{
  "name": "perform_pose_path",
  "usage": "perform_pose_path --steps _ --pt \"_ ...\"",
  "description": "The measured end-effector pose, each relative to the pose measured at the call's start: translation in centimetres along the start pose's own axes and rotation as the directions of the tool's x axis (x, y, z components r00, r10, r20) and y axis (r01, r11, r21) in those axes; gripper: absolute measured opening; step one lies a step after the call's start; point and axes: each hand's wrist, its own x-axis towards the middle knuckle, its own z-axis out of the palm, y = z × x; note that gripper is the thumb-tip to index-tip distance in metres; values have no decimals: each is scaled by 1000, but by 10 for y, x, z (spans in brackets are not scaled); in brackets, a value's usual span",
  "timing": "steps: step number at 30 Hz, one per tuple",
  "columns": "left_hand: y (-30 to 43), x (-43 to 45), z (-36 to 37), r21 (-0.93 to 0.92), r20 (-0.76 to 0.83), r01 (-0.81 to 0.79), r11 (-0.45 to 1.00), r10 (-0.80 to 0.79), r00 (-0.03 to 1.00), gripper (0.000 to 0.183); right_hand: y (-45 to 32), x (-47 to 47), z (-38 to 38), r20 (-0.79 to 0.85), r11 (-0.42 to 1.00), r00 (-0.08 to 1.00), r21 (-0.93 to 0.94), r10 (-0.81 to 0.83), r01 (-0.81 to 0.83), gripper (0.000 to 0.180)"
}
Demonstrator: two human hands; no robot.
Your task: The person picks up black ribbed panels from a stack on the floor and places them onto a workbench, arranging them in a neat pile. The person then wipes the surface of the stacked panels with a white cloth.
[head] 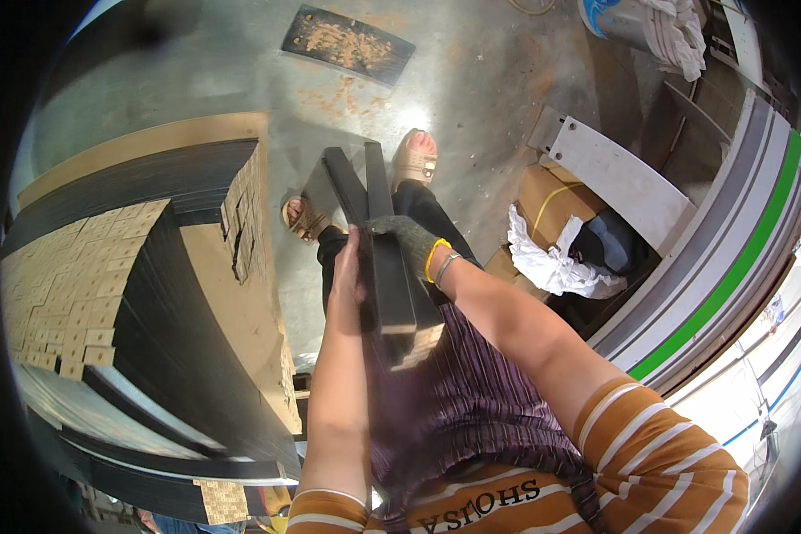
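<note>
Several black-coated wooden bars (395, 294) with pale raw ends are bunched in front of my body, slightly fanned out at their far ends. Bare and ungloved, my left hand (350, 263) presses along the left side of the bunch. My right hand (406, 241), in a dark grey knit glove with a yellow cuff, grips the bars from above and from the right. Its fingertips are partly hidden between the bars. To the left, a large stack of similar black bars (83, 267) shows its pale ends upward. It rests on a tan board (237, 307).
A black board with sawdust (347, 43) lies on the concrete floor (494, 87). On the right is a grey machine rail with a green stripe (714, 287), beside a cardboard box (547, 197) and crumpled white wrapping (554, 260). A white bucket (624, 27) stands far right.
</note>
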Motion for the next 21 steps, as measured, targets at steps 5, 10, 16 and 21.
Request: perform_pose_path --steps 5,10,16,21 --pt "18 44 4 144 -115 -78 986 95 989 84 8 28 8 -134 998 990 53 45 -38 43" --pt "1 60 -7 412 -310 -67 909 209 927 79 24 33 1 -96 994 989 11 110 -109 48" --pt "16 -15 41 236 -181 -305 923 350 919 82 23 3 -8 36 996 996 -33 -80 81 46" --pt "32 -108 96 323 -144 -563 761 627 765 92 -3 -78 4 233 955 930 -17 -283 295 37"
